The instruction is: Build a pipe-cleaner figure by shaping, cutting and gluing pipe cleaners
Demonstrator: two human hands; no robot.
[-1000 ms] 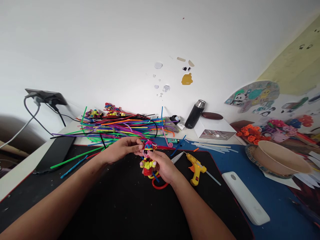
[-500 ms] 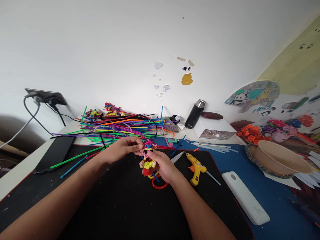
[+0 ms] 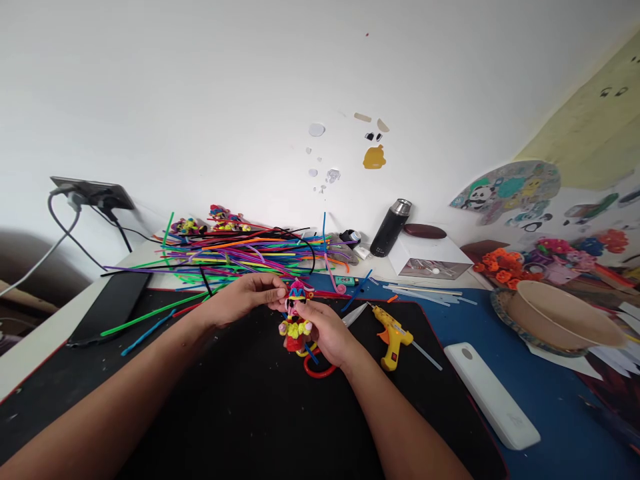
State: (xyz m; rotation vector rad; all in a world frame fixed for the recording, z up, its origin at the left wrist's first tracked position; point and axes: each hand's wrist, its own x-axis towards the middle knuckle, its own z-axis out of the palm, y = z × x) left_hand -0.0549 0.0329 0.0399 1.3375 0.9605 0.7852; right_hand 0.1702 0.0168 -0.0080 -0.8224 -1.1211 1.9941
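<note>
A small pipe-cleaner figure [image 3: 296, 327], with a pink and blue head, yellow collar and red body, stands over the black mat [image 3: 240, 407]. My right hand [image 3: 327, 333] wraps round its body from the right, fingers closed on it. My left hand [image 3: 245, 298] pinches the figure's head from the left with fingertips pressed together. A red and blue loop of pipe cleaner [image 3: 317, 367] hangs under my right hand.
A heap of coloured pipe cleaners [image 3: 240, 257] lies behind my hands. A yellow glue gun [image 3: 393, 335], scissors [image 3: 354, 315], clear glue sticks [image 3: 430, 293], a white case [image 3: 493, 397], a black bottle [image 3: 390, 228], a paper bowl [image 3: 560, 319] and a dark phone [image 3: 113, 307] lie around.
</note>
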